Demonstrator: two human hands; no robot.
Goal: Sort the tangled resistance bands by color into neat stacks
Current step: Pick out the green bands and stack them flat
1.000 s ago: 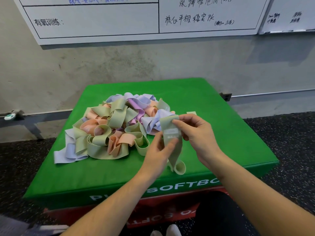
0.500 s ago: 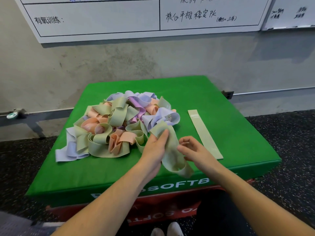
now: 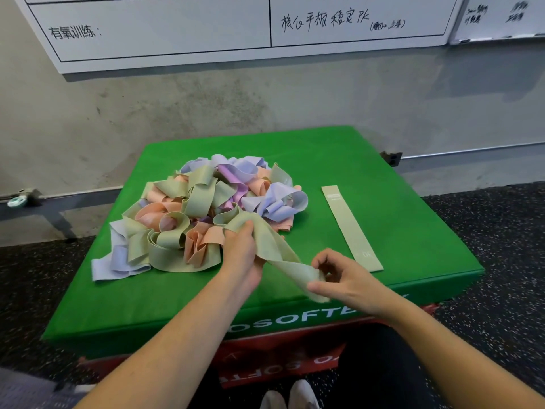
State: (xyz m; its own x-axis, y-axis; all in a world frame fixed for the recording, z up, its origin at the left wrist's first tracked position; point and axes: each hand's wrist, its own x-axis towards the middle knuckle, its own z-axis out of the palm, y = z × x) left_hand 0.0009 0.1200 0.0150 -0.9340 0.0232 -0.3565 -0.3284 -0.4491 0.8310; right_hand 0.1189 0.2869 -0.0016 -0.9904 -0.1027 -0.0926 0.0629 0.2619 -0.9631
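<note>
- left hand (image 3: pixel 240 255) grips the upper end of a sage green band (image 3: pixel 272 247), fingers curled over it at the pile's near edge
- right hand (image 3: pixel 348 280) pinches the band's lower end, thumb and fingertips closed on the fabric
- held band runs diagonally, from the pile down-right toward the near edge of the box, twisted along its length
- tangled pile (image 3: pixel 206 214): green, peach, lilac and pink loops, heaped left of centre on the green soft box (image 3: pixel 413 225)
- one flat green band (image 3: pixel 351 228) lies alone right of the pile, well apart from it, long axis front to back, slightly angled
- green box sits on a red box (image 3: pixel 265 358)
- whiteboard (image 3: pixel 206 28) on the wall behind
</note>
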